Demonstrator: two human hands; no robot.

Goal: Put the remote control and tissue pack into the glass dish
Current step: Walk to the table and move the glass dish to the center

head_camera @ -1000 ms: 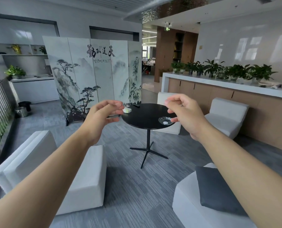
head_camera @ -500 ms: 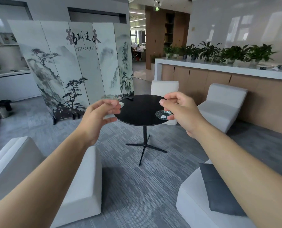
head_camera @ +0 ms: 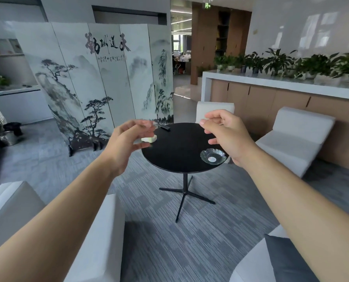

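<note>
While both hands hover empty, left hand [head_camera: 127, 143] and right hand [head_camera: 228, 137] with fingers loosely spread, the glass dish [head_camera: 213, 157] sits at the table's [head_camera: 179, 151] near right edge, tissue pack [head_camera: 149, 138] at its left edge, remote control [head_camera: 165, 128] at the far edge.

Both arms outstretched; left hand [head_camera: 127, 143] and right hand [head_camera: 228, 137] loosely curled, empty.

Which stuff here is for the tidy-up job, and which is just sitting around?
For the job:
- remote control
- tissue pack
- glass dish
- left hand and right hand, both empty

Just around:
- round black table
- painted screen
- white chairs
- potted plants
</note>
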